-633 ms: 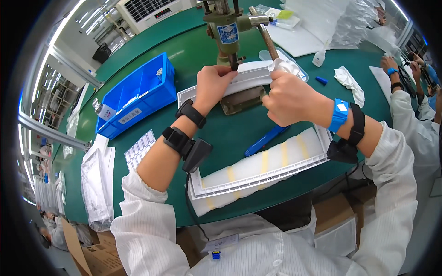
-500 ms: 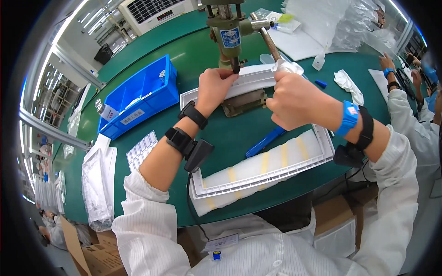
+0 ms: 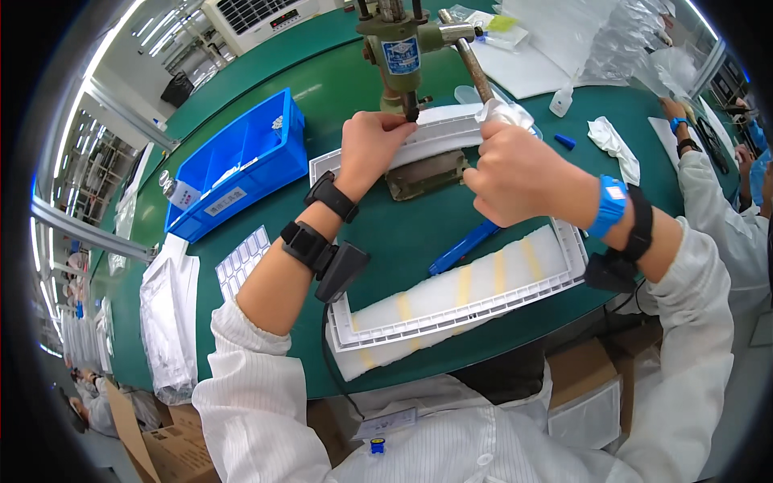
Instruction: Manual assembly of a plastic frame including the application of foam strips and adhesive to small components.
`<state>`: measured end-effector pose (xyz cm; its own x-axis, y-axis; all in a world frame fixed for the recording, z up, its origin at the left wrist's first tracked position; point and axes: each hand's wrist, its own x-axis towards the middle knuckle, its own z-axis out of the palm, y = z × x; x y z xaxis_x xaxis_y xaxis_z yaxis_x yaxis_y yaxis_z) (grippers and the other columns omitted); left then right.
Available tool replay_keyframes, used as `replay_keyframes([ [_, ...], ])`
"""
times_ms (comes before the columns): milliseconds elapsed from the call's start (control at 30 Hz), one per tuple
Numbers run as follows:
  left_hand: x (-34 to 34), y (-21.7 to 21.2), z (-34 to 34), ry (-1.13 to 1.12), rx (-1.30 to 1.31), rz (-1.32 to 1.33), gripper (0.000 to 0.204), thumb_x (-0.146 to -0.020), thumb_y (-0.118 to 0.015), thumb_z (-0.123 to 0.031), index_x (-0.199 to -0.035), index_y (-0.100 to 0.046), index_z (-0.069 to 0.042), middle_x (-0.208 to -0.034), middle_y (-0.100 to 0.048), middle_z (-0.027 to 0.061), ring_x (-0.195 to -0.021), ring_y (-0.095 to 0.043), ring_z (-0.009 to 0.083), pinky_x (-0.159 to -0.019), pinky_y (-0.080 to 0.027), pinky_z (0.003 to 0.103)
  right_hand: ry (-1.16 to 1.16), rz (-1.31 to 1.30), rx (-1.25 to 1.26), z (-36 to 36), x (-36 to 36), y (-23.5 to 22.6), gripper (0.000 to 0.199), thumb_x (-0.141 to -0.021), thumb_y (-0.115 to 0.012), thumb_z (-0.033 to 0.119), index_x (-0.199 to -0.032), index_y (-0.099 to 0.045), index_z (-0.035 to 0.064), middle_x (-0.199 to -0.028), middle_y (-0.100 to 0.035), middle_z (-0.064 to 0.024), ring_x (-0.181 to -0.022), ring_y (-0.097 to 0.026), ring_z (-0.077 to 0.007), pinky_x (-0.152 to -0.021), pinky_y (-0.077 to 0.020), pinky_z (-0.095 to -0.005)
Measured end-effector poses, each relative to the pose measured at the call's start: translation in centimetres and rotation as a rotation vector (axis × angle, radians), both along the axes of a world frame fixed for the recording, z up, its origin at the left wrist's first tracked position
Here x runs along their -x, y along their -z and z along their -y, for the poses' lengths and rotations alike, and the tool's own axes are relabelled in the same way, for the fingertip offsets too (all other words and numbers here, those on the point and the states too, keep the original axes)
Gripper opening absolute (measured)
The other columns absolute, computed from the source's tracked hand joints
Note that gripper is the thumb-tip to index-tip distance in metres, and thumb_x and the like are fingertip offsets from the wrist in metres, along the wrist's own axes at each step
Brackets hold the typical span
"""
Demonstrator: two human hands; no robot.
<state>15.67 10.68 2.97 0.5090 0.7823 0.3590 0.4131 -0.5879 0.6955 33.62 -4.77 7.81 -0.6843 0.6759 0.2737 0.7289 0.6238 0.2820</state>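
A green hand press (image 3: 400,58) stands at the far side of the bench, its dark ram pointing down. My left hand (image 3: 370,146) is closed in a pinch right beside the ram tip, at the far bar of a white rectangular plastic frame (image 3: 457,316). Whatever lies between those fingertips is too small to make out. My right hand (image 3: 519,175) is wrapped round the lower end of the press lever (image 3: 473,71), where white cloth (image 3: 509,114) covers it. Under the far bar sits a worn metal block (image 3: 427,177). White foam with yellow strips (image 3: 483,274) lies by the near bar.
On the left stand a blue divided bin (image 3: 241,165), a label sheet (image 3: 241,262) and bagged white material (image 3: 169,322). Inside the frame lies a blue pen (image 3: 463,248). At right are a blue cap (image 3: 564,142), a small bottle (image 3: 561,100), a crumpled cloth (image 3: 613,149) and another person's arm (image 3: 708,185).
The whole view has shifted slightly. My left hand has edged a little left, its fingers still by the ram tip. My right hand stays on the lever with no clear movement.
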Motion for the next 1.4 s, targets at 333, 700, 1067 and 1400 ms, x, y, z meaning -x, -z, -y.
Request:
replay_keyframes([
  [333,0.1,0.1,0.2,-0.011,0.012,0.000,0.029,-0.077,-0.075,-0.021,-0.096,-0.074,0.001,-0.084,-0.072,0.0190,-0.073,-0.071,0.0277,-0.070,-0.054,0.032,0.001,0.038,-0.105,-1.1,-0.3,2.5,0.018,-0.056,-0.061,0.020,-0.043,-0.054,0.0101,-0.042,-0.052,-0.0091,-0.038,-0.045,-0.0244,-0.060,-0.0373,-0.0323],
  [700,-0.2,-0.2,0.2,-0.011,-0.063,-0.020,0.028,-0.077,-0.074,-0.024,-0.092,-0.074,0.000,-0.080,-0.071,0.0184,-0.072,-0.071,0.0288,-0.068,-0.054,0.032,-0.014,-0.041,-0.081,-1.0,-0.3,2.1,0.019,-0.055,-0.065,0.019,-0.048,-0.053,0.0067,-0.044,-0.052,-0.0112,-0.044,-0.051,-0.0260,-0.064,-0.0421,-0.0335],
  [1067,0.1,0.0,0.4,-0.006,-0.027,-0.019,0.029,-0.079,-0.075,-0.024,-0.093,-0.074,0.002,-0.080,-0.072,0.0185,-0.071,-0.072,0.0252,-0.067,-0.054,0.032,0.028,0.075,-0.084,-1.1,0.1,2.5,0.019,-0.059,-0.062,0.021,-0.048,-0.054,0.0079,-0.044,-0.053,-0.0110,-0.040,-0.049,-0.0247,-0.065,-0.0397,-0.0310],
  [1400,0.0,0.0,0.2,-0.024,-0.048,-0.010,0.034,-0.079,-0.076,-0.026,-0.094,-0.073,0.005,-0.081,-0.073,0.0180,-0.071,-0.071,0.0208,-0.068,-0.053,0.031,0.010,0.078,-0.103,-0.8,-0.2,2.1,0.020,-0.059,-0.062,0.023,-0.046,-0.054,0.0088,-0.043,-0.053,-0.0110,-0.039,-0.046,-0.0253,-0.064,-0.0405,-0.0320],
])
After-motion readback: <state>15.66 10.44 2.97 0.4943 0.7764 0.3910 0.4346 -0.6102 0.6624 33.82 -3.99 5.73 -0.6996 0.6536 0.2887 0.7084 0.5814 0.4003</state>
